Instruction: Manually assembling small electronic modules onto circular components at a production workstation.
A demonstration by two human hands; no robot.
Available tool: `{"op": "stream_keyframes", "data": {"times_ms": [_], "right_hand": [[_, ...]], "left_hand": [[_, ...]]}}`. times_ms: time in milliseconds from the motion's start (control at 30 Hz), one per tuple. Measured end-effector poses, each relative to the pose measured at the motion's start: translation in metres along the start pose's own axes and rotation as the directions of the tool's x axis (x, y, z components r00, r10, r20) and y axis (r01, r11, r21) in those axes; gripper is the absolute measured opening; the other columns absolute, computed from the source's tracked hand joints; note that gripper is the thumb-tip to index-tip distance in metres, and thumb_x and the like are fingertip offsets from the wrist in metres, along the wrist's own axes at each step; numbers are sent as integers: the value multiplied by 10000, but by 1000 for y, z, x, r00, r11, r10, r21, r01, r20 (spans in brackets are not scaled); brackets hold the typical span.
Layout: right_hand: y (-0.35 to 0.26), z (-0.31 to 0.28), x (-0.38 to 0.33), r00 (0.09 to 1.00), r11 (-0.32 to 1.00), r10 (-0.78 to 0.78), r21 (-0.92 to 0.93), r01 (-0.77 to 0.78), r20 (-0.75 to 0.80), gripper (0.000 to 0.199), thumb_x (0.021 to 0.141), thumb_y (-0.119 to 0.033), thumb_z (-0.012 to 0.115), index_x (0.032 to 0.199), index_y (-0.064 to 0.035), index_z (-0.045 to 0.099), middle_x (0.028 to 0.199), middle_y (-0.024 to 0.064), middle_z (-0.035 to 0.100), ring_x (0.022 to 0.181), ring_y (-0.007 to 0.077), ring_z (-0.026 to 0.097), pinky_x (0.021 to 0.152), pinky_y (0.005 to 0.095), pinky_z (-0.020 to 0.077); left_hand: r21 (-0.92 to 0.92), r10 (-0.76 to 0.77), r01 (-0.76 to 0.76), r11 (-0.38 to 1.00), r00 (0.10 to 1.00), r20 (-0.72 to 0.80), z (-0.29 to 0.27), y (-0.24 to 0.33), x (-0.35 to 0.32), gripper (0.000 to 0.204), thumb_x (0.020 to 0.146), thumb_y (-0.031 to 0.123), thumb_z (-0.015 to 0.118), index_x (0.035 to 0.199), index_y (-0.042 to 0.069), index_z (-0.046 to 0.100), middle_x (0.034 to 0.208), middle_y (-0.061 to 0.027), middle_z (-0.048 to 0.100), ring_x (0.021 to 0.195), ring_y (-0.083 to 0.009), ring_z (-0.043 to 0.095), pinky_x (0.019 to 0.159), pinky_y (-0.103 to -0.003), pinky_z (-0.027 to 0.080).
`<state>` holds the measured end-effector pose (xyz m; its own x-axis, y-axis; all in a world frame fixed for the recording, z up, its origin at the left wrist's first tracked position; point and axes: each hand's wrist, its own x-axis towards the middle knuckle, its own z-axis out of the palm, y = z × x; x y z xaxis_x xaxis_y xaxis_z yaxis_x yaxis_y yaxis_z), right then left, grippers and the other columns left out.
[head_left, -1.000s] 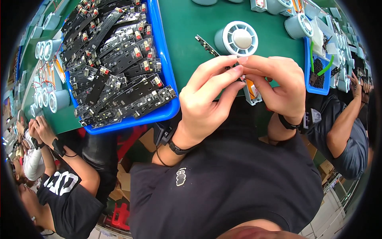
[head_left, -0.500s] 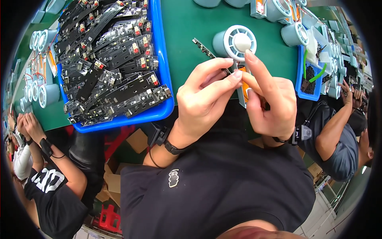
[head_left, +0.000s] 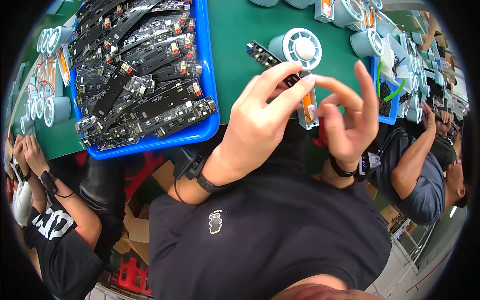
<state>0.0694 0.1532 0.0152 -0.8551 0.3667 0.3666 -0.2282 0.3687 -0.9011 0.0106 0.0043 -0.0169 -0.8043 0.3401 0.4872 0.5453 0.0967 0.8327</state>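
LH (head_left: 264, 117) pinches PCB (head_left: 263, 55); RH (head_left: 349, 127) near

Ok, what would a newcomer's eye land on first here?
Probably the blue tray heaped with black circuit boards, at the upper left. Next, near the top centre, the light-blue round housing with a spoked front and white dome shows against the green tabletop. Just below it, the left hand pinches a narrow circuit board, the right hand beside it with fingers spread.
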Motion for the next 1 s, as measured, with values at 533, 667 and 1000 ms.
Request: {"op": "stream_keyframes", "data": {"times_ms": [533,667,1000], "right_hand": [[6,-56,41,682,898,415,-150,-413,603,196,992,-138,668,1049,47,638,917,119,710,741,128,647,653,269,486],[-19,-70,88,394,885,441,-464,-42,806,212,952,-55,683,1117,42,591,914,159,698,808,164,680,704,288,512],[5,-46,63,852,738,239,-657,152,466,118,951,-45,665,1028,35,624,950,209,697,866,397,704,723,405,537]], "left_hand": [[529,150,-161,833,987,64,2,18,37,374,799,55,769,1165,107,713,1120,-57,685,1152,-287,614,927,-419,502],[344,265,-358,868,920,290,21,-3,49,211,755,81,739,965,69,738,1080,-55,677,1293,-317,498,1054,-543,382],[503,128,-229,833,965,227,20,-5,49,86,797,113,743,881,94,736,1096,-23,684,1239,-297,536,1054,-507,355]]}}
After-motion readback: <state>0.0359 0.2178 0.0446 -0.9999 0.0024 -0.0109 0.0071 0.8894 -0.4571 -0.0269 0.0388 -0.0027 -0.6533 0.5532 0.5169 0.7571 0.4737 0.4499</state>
